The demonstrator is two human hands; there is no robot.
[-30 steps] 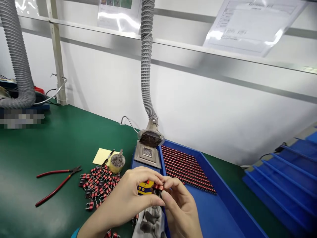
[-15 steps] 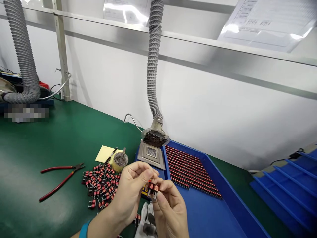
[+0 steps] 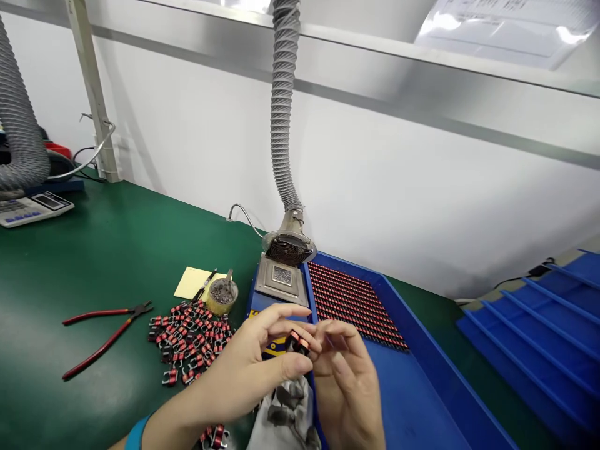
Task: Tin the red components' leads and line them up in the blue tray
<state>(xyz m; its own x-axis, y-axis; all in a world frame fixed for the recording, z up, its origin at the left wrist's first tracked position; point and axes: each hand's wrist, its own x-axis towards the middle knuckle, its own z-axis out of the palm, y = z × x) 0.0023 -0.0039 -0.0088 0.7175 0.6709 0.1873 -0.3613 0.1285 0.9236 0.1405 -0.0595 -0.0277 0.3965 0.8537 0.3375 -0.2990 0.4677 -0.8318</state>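
Observation:
Between the thumb and fingers of my left hand [image 3: 255, 362] is a small coil [image 3: 298, 342] with red-copper windings on a black body. My right hand [image 3: 349, 381] is close against its right side, fingers bent and thumb apart from them; I see nothing gripped in it. Whether its fingertips touch the coil I cannot tell. Left of my hands lies a loose pile of similar coils [image 3: 194, 337]. Below them is a grey-white stained glove or cloth [image 3: 281, 415]. Neat rows of red-and-black coils [image 3: 356, 303] fill the far part of a blue tray [image 3: 407, 400].
A metal-topped heating unit [image 3: 281, 278] stands beneath the hood of a grey duct hose [image 3: 284, 119]. Red-handled pliers [image 3: 110, 337], a jar of grey paste [image 3: 222, 296], a yellow note [image 3: 190, 282], a pen [image 3: 205, 286] and a calculator [image 3: 35, 208] lie on the green table.
My left hand has turned, with its thumb now under the coil. The right thumb and fingers have come away from it and spread. The view has shifted slightly.

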